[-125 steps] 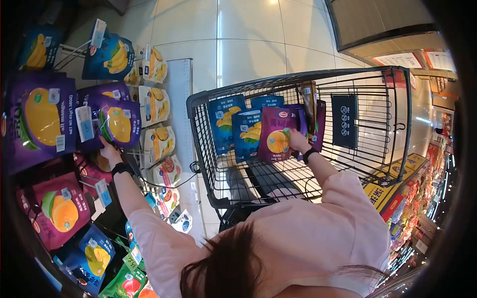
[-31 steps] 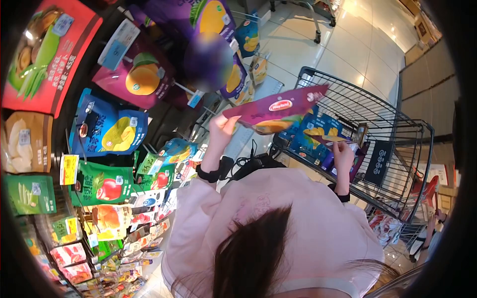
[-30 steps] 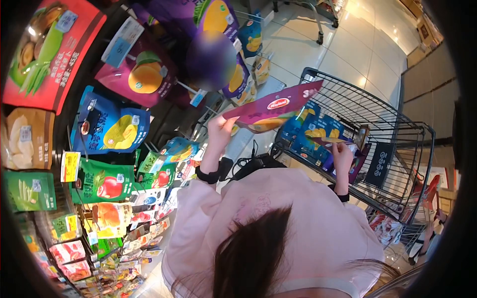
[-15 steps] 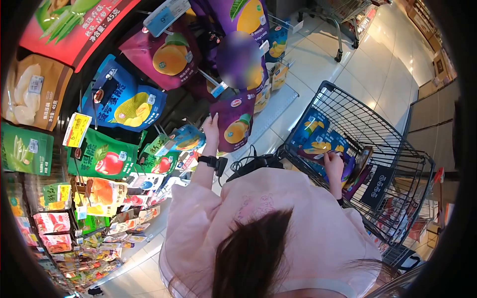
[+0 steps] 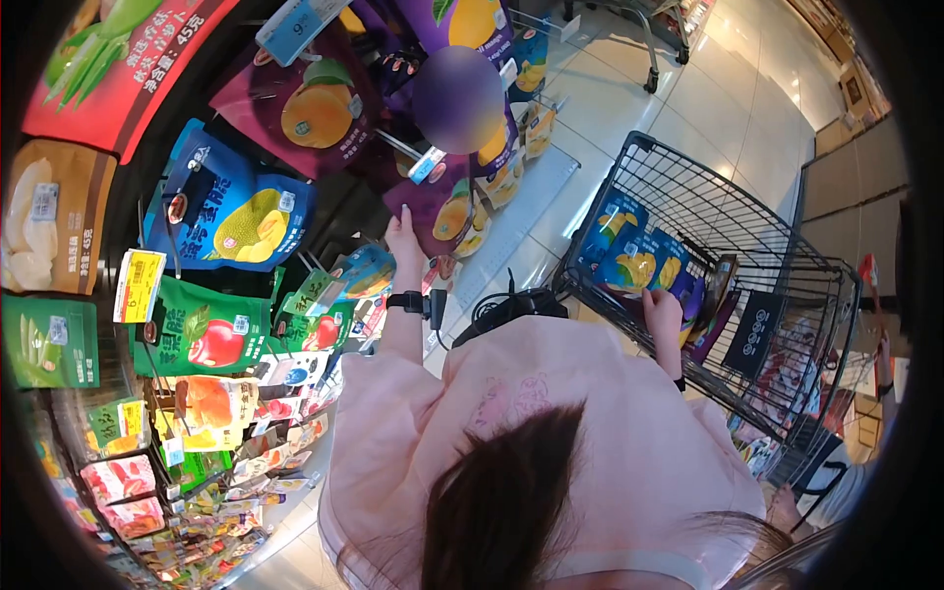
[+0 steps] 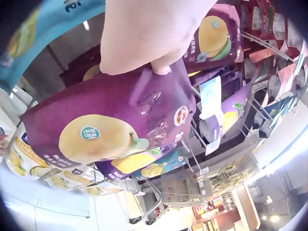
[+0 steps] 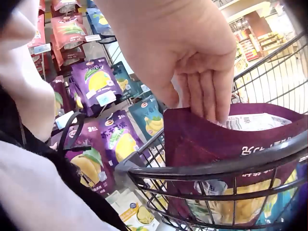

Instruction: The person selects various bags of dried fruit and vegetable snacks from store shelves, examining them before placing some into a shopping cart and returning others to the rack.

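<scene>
At the display rack, my left hand (image 5: 403, 239) pinches the edge of a maroon dried-fruit bag (image 6: 110, 120) with a peach-like yellow fruit on its front. This bag overlaps the hooks and price tags below the purple mango bags (image 6: 130, 163). Over the near side of the shopping cart (image 5: 726, 187), my right hand (image 5: 664, 315) has its fingers inside the top of another maroon bag (image 7: 207, 144), thumb on the outside. That bag stands upright against the wire wall, its mouth spread and a white barcode label showing. Beside it in the cart are blue dried-fruit bags (image 5: 624, 267).
On hooks to the left hang a maroon bag (image 5: 315, 113), a blue jackfruit bag (image 5: 246, 221) and a green apple bag (image 5: 211, 334). A blue price tag (image 5: 300, 28) juts out above them. Another cart (image 5: 639, 44) stands at the back, and part of a person (image 5: 787, 506) shows lower right.
My left hand has carried its maroon bag from in front of the cart leftward to the rack. Earlier still, it was at a purple mango bag there. My right hand stays over the cart.
</scene>
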Tool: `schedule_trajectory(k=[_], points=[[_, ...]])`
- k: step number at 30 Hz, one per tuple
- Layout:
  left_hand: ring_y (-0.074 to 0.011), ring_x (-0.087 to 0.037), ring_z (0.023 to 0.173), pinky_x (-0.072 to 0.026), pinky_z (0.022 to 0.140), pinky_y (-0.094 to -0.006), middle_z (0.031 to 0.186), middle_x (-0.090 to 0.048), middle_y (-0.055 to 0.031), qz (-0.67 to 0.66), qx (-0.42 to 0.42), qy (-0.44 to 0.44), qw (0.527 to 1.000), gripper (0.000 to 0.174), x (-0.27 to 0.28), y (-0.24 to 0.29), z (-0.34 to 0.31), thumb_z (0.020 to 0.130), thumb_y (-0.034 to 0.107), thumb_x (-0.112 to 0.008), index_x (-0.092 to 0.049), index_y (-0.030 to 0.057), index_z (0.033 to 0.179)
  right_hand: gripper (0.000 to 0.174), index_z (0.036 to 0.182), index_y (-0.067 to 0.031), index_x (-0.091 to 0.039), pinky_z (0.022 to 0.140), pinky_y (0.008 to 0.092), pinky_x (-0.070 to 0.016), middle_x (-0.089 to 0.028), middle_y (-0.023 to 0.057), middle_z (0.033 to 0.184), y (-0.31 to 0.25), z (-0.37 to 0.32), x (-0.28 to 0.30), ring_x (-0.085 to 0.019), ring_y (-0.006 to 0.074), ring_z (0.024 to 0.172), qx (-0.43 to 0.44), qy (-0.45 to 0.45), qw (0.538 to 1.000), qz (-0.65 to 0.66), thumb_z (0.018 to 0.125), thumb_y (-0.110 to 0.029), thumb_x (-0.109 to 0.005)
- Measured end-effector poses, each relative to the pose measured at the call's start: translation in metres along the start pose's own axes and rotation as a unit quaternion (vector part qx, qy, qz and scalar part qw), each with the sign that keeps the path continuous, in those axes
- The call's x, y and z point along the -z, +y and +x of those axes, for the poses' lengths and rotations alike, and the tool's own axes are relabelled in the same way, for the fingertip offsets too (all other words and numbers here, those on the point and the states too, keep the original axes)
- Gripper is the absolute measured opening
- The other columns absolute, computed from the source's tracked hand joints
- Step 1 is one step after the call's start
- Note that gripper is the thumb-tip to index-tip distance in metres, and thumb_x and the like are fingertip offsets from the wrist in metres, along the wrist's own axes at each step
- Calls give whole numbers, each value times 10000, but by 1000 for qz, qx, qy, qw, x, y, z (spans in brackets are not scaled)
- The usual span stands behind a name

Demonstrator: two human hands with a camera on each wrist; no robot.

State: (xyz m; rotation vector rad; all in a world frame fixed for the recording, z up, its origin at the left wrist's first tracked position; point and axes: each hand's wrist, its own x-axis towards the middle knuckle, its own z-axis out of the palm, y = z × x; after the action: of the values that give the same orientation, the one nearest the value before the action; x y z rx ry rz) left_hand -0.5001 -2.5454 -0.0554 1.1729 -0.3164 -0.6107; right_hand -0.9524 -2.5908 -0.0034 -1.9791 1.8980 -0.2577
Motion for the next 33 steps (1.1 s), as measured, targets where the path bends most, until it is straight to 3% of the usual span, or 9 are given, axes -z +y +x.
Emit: schedule_trajectory(k=[14,20,33], points=[[-130,-575,762,-467,687,-259,895,-597,-60,39,9,7,999,230,6,6,0,881,181,-465,-550,-19,956,238,776,-37,-616,643,375,-463,-611,146,736,1,-13,-18,-592,299,703,-64,-30,997,30,765,-264,-544],[-95,-546,740,-436,676,-234,890,-600,-57,103,-48,36,993,241,4,0,1,880,173,-468,-567,-40,935,203,780,-36,-608,638,379,-466,-608,152,724,7,-14,-28,-589,308,689,-58,-7,997,51,746,-229,-554],[-76,-532,731,-432,667,-224,857,-598,-35,74,-40,29,996,202,-3,-5,-2,878,155,-471,-573,-17,907,232,794,-34,-589,634,400,-460,-602,164,732,18,-14,-62,-582,328,698,-49,-7,998,42,775,-244,-493]])
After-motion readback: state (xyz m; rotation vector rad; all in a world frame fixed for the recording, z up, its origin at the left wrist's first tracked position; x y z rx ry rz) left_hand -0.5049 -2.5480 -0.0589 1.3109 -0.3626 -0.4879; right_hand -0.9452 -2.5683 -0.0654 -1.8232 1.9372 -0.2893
